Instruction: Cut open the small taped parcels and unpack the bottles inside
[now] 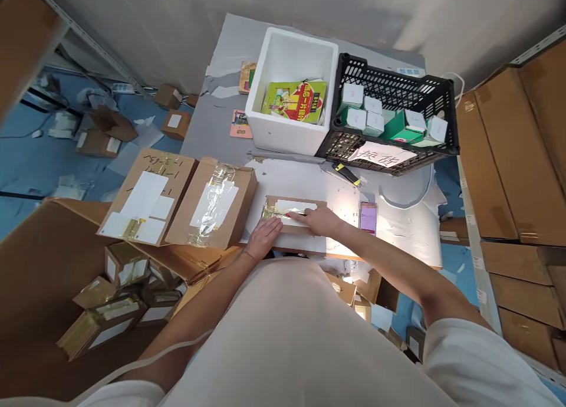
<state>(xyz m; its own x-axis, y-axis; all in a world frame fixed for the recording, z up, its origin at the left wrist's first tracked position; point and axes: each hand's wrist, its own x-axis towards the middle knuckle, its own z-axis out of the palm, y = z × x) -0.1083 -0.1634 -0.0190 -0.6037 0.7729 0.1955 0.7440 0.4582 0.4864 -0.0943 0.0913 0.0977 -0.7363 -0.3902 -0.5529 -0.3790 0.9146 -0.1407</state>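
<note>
A small brown cardboard box with a white label and shiny tape across its top lies near the table's front edge. My left hand rests on its left end, fingers stretched out and holding nothing. Over the right part of the box, my right hand is closed, with its fingers pointing left along the label. A small bit of red shows at its fingertips; what it belongs to is hidden. A black and yellow box cutter lies behind the box, and a phone with a lit screen lies to the right.
Two larger taped boxes, a left one and a nearer one, stand left. Behind are a white foam box with booklets and a black crate of small cartons. A big open carton holding parcels is at lower left.
</note>
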